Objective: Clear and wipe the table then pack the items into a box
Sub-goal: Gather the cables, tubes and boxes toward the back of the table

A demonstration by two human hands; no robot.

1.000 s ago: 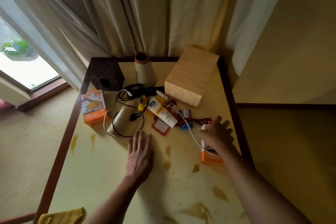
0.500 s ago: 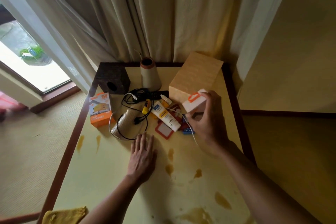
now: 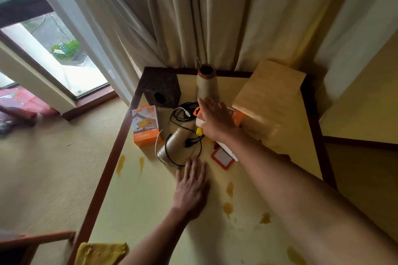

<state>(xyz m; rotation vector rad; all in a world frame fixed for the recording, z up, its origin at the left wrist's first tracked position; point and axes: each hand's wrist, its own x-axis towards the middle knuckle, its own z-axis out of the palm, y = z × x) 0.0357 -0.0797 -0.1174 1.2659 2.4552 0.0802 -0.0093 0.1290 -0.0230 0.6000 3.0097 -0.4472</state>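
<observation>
**Moving the small carton aside**

Head view: at frame centre the right hand (image 3: 215,120) grasps a small white-and-orange carton (image 3: 199,117), just beside the tan wooden box (image 3: 269,101). The left hand (image 3: 190,187) lies flat, fingers released, on the stained yellow table (image 3: 150,211). I would lift clear of the black cable (image 3: 183,114).

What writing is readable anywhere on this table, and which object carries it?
"25W": top of the orange and white cardboard charger box.
"FAST CHARGER": the same box's orange lower band.
White tube under the right forearm: print too blurred to read.
Small white and orange box in the right hand: orange mark only, no readable text.
</observation>
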